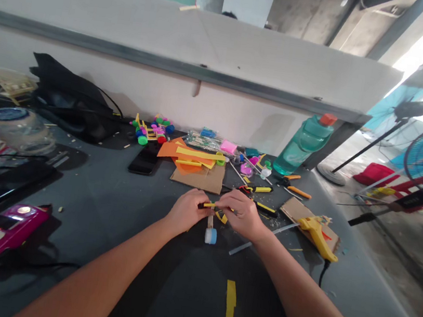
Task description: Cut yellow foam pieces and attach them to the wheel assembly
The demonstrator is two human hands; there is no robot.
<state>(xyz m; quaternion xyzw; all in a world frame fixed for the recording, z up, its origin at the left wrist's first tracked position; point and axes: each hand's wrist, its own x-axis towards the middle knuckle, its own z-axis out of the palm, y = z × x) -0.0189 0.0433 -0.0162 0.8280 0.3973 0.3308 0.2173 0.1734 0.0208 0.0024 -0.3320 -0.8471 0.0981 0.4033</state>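
Note:
My left hand is closed, its fingertips pinching one end of a small yellow-and-black piece. The fingers of my right hand are closed at the other end of it, hiding part of it. Just below the fingers, a flat wooden stick runs down to a blue-and-white bottle cap. A bit of yellow paper shows under my right fingers. Beyond the hands lies a piece of cardboard with orange paper and yellow strips on it.
A yellow glue gun rests on cardboard at the right, near a clear glue stick. Orange-handled pliers, a teal bottle and a black phone lie further back. A yellow paper strip is near the front; a jar stands left.

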